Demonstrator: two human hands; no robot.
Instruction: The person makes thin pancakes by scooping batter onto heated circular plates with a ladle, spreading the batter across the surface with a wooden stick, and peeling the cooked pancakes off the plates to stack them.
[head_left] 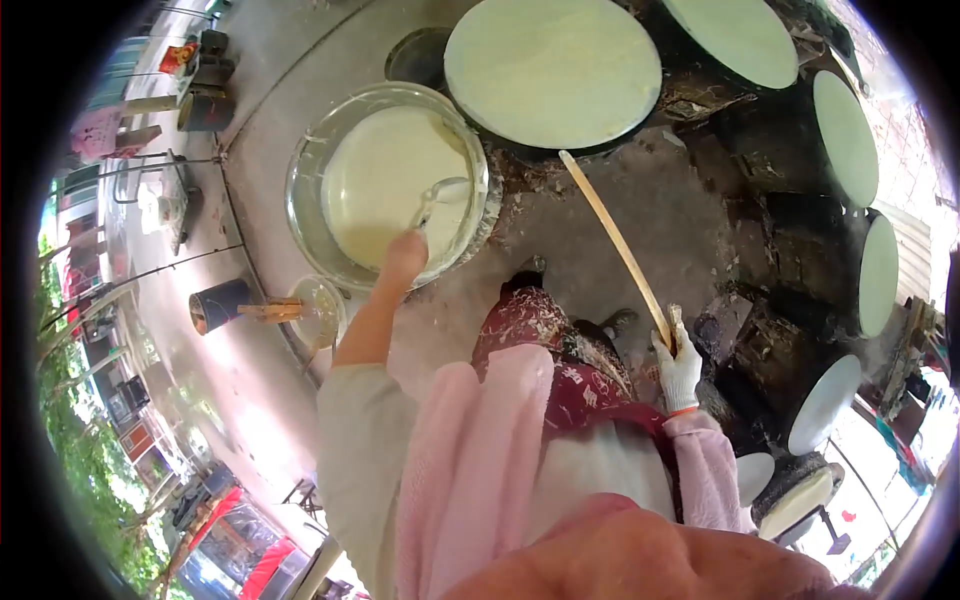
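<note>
My left hand (405,255) is bare and closed round the handle of a metal ladle (452,190). The ladle's bowl dips into pale, creamy liquid (385,175) inside a wide metal basin (300,215). On the other side, my right hand (680,372) wears a white knitted glove and grips a long, flat wooden stick (615,240). The stick points forward, its far tip beside the rim of a large round pan (550,70) with a pale surface. Fingers of the gloved hand are wrapped round the stick's near end.
Several round pans on dark stoves curve along my right, among them a pan (845,138) and a greyer one (825,405). By the basin stand a small clear tub (320,310) and a dark bucket (220,305). A pink towel (480,430) hangs over my front.
</note>
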